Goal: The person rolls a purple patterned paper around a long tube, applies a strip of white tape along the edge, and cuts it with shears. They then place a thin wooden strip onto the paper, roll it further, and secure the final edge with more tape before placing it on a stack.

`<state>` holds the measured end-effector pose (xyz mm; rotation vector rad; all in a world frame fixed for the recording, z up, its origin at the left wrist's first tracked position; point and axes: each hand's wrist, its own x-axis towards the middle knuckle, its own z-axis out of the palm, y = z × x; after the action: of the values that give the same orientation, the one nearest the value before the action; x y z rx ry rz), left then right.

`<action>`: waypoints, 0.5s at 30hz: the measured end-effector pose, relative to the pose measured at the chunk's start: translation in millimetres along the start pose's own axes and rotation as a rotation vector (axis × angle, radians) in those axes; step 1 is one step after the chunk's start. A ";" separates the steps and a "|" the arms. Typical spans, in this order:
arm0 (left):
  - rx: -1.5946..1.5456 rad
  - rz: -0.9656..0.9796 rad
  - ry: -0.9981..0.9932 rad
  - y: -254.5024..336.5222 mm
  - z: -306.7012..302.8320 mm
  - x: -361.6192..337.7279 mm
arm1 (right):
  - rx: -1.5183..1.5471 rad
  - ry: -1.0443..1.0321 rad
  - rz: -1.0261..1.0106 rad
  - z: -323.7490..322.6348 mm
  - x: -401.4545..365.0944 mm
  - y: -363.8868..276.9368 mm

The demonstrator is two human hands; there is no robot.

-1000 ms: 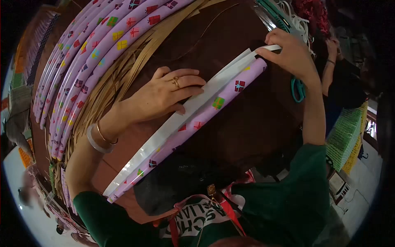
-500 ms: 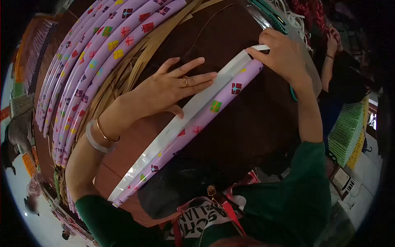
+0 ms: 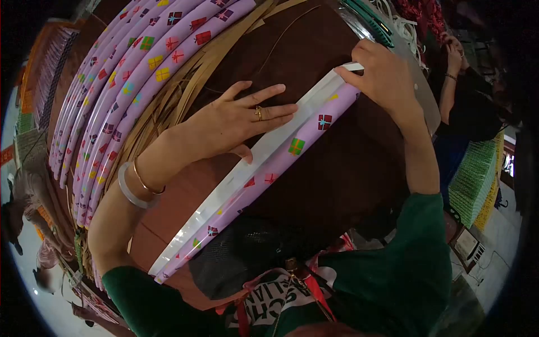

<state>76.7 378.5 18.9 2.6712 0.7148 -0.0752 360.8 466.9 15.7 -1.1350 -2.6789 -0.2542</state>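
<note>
A long roll of purple gift-print wrapping paper [image 3: 296, 147] lies diagonally across the dark table in front of me, its white edge strip [image 3: 224, 188] running along the upper side. My left hand [image 3: 236, 121] rests on that white strip about midway, fingers outstretched and spread, a ring on one finger. At the roll's upper right end my right hand [image 3: 382, 70] is closed, with thumb and fingers pinching the white edge. The lower left end lies near my left forearm.
Several purple gift-print rolls [image 3: 120, 92] lie stacked at the left, beside flat tan strips [image 3: 191, 90]. At the top edge is a green tool [image 3: 370, 25], near white cords [image 3: 412, 31]. A black mesh item [image 3: 230, 258] lies close to my body. A co-worker's hand [image 3: 453, 53] shows at upper right.
The white edge at my right hand has come down slightly, closer to the roll. My left hand has barely shifted along the strip.
</note>
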 end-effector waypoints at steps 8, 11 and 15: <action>0.039 0.008 -0.043 -1.0 -0.5 1.6 | -0.055 -0.014 0.008 3.1 -0.7 -2.1; 0.094 0.011 -0.077 1.4 -4.3 3.1 | -0.060 -0.033 0.026 3.1 -0.9 -2.8; 0.116 0.042 -0.030 -1.1 -5.2 5.9 | -0.056 -0.018 0.018 1.7 0.3 -3.2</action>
<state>81.1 384.0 22.5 2.7876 0.6631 -0.1487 358.1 465.3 13.9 -1.1829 -2.6918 -0.3188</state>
